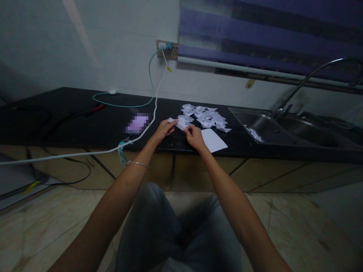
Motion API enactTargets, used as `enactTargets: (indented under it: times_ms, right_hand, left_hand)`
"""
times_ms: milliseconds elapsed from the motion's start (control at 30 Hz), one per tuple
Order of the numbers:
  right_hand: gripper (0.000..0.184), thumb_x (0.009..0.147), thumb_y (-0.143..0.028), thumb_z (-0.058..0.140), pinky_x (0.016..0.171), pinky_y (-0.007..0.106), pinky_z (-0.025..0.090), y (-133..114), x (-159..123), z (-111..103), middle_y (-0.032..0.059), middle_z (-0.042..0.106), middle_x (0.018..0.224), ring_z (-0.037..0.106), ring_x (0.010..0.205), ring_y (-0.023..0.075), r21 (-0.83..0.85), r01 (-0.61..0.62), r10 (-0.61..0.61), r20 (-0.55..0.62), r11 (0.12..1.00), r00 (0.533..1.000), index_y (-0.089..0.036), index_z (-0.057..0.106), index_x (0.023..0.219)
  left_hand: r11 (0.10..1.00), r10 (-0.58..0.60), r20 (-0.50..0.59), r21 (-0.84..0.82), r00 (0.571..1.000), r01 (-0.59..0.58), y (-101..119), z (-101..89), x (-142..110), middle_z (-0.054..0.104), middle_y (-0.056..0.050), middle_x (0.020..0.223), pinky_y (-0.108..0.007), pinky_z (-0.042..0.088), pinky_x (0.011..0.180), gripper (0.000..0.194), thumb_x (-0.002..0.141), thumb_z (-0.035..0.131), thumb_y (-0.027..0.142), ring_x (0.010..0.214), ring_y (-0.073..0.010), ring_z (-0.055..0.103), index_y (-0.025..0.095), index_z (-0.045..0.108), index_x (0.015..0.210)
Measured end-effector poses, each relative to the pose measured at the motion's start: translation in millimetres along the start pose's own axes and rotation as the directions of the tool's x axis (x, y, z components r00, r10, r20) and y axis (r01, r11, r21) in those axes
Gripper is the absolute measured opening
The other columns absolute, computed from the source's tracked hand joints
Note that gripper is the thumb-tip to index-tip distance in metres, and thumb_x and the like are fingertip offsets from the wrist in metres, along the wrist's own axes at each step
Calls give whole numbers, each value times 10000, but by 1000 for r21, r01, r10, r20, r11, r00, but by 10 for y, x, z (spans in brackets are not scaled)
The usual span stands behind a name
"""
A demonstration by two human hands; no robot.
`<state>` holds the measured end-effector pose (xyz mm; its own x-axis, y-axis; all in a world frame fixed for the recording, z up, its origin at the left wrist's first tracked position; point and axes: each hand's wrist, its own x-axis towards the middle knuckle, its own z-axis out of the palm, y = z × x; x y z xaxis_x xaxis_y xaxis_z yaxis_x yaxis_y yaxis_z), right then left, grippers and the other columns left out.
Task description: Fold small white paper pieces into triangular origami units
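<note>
Between my two hands is a small piece of folded white paper (pixel 180 124), held just above the dark countertop near its front edge. My left hand (pixel 165 129) pinches its left end, and my right hand (pixel 194 136) pinches the lower right end. Just behind lies a pile of folded white paper pieces (pixel 205 115), several with pointed corners. A flat white sheet of paper (pixel 213 140) rests beside my right hand, partly covered by it. The finer creases of the held piece are too small to make out.
A white cable (pixel 155 109) runs from the wall socket (pixel 171 51) across the counter, past my left forearm. Left of my hands lie a blurred pink object (pixel 137 123) and a teal strap (pixel 121 151). A metal sink (pixel 263 128) with a tall faucet (pixel 300 85) is at right.
</note>
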<state>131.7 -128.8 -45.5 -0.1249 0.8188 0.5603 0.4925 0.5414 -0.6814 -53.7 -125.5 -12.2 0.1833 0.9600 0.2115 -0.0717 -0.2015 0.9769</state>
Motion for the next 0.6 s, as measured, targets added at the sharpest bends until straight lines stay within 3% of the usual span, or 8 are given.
enactTargets:
  times_ms: [267,467,600]
  right_hand:
    - [117,847,-268,655,715,304,427,-86,-32,9,44,700,795,610,747,190,-83,119,-100,197,989,975,-186,691,771]
    - [146,863,-285,641,718,302,427,-166,-51,-5,49,697,805,593,739,179,-121,142,-120,176,982,977,-179,706,786]
    - [170,851,-341,650,756,309,465,-155,-47,-28,33,715,840,623,783,185,43,78,-84,193,996,978,-194,732,824]
  left_hand:
    - [996,-69,-92,-67,993,63,-40,10,66,476,74,500,-169,219,397,230,673,712,292,413,-50,393,177,527,746]
    - [1000,5,69,-22,998,-4,-65,43,63,419,64,475,-184,215,425,194,682,696,293,424,-50,343,151,569,646]
    - [996,-34,55,-76,998,38,-81,42,56,489,44,535,-176,289,470,98,656,646,229,468,-64,415,151,588,656]
